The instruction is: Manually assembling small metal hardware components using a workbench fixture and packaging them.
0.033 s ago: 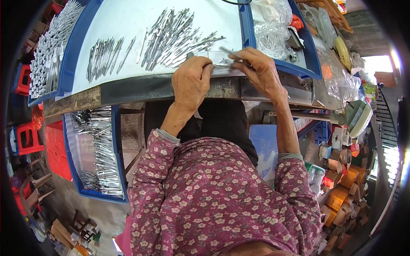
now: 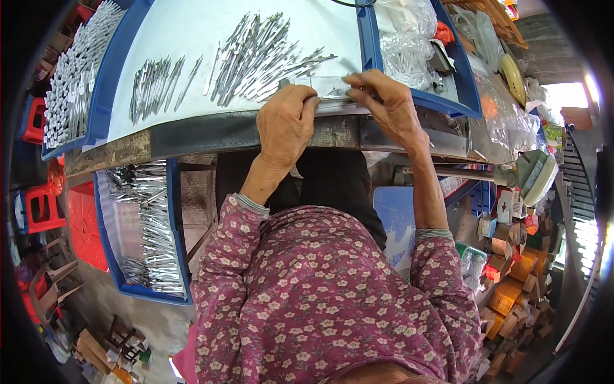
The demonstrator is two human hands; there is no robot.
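My left hand [image 2: 286, 121] is closed at the near edge of the white work surface [image 2: 173, 32], thumb against curled fingers; whatever they grip is hidden. To its right, my right hand [image 2: 388, 105] has thumb and forefinger bent around a thin grey metal piece [image 2: 349, 66], smeared by motion. Between the hands lies a flat clear or shiny strip [image 2: 334, 102] with small metal bits by it. Beyond my left hand spreads a large heap of slim, pointed silvery metal pieces [image 2: 252, 57]. A smaller row of similar pieces [image 2: 153, 83] lies farther left.
A blue tray [image 2: 102, 96] at the left holds many upright pale rods. Another blue tray [image 2: 176, 230], below the table edge, holds metal pieces. At the right a blue tray [image 2: 470, 83] contains plastic bags. A lamp-like head [image 2: 537, 176] juts out right; boxes [image 2: 511, 294] pile up below.
The grey metal piece at my right fingertips has swung from lying nearly level to a blurred, steeper streak. My right hand has shifted very slightly; my left stays put.
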